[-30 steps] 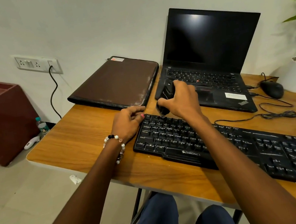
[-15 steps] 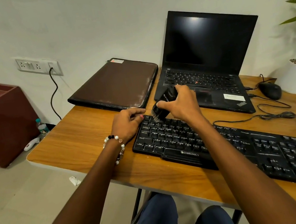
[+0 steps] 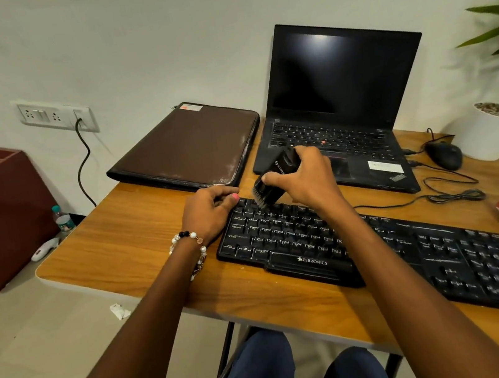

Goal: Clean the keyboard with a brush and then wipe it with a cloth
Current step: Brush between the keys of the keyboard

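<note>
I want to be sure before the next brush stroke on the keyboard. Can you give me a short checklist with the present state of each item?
1. Right hand grips the brush: ok.
2. Bristles meet the keyboard top-left rows: ok.
3. Left hand steadies the keyboard's far-left corner: ok.
4. Keys free of dust: not ok, pale specks show.
5. Cloth ready for wiping: cannot tell, none seen.
6. Laptop clear of the brush path: ok.

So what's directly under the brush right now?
The brush, gripped by the right hand, has its bristles on the keyboard's upper-left keys. The keys beneath the bristles are covered.
</note>
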{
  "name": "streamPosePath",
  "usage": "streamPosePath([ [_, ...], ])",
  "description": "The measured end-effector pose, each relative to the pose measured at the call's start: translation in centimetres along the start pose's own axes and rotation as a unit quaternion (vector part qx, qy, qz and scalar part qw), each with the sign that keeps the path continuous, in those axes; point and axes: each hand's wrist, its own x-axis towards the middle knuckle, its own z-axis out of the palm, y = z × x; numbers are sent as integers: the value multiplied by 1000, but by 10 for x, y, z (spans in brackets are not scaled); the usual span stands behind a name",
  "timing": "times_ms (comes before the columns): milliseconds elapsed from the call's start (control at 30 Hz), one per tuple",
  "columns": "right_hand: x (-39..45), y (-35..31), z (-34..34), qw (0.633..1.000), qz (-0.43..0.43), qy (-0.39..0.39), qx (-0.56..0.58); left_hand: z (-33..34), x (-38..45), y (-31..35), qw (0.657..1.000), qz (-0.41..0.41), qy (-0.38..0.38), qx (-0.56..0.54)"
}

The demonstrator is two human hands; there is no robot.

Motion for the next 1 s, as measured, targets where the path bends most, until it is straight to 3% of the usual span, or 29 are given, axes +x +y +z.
streamPosePath([
  [167,-1,2,0,993,-22,35,-112,1,0,-2,1000,6,1,9],
  [300,-1,1,-1,1000,3,1,0,1,0,-2,1000,13,15,15],
  [467,-2,3,-1,992,-32,36,-120,2,1,-4,1000,0,6,-1],
  [600,-3,5,-5,1000,8,1,1,2,2,-4,1000,1,5,-1],
  [767,-4,10,-7,996,-4,43,-84,2,2,-5,1000,-7,0,-6],
  [900,-3,9,-8,1000,9,25,-3,2,2,-6,1000,-4,2,-3],
  [1000,-3,14,-8,998,11,27,-53,2,2,-5,1000,-5,2,0],
])
